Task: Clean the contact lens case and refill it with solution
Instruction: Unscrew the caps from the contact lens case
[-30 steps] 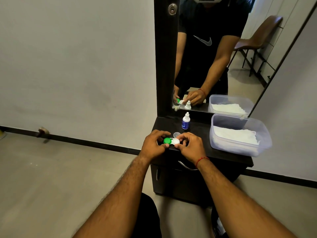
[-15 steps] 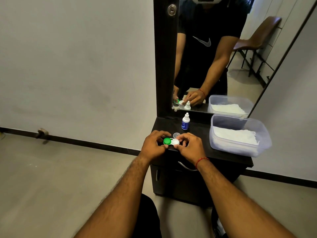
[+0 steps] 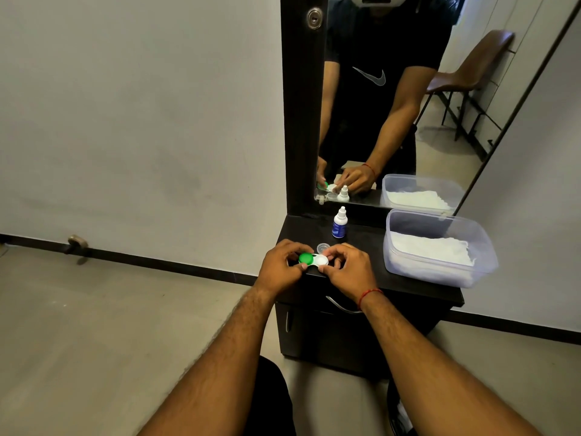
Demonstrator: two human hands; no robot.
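Lens case (image 3: 313,260) is lying crosswise between both grips at near edge of tabletop (image 3: 361,242); left grip (image 3: 281,267) is pinching its green end, right grip (image 3: 349,270) its white end. Solution bottle (image 3: 339,224) is standing beyond, nearer right grip.

The fingers of the left hand (image 3: 283,266) and the right hand (image 3: 349,268) cover both outer ends of the contact lens case (image 3: 313,259). Only its green lid (image 3: 305,258) and part of its white lid (image 3: 321,261) show between them. Whether it rests on the counter (image 3: 364,238) cannot be told. Beyond the right hand, the solution bottle (image 3: 339,223) has a label too small to read, and the white stuff in the plastic tub (image 3: 424,272) to that hand's right could be cloth or tissue.
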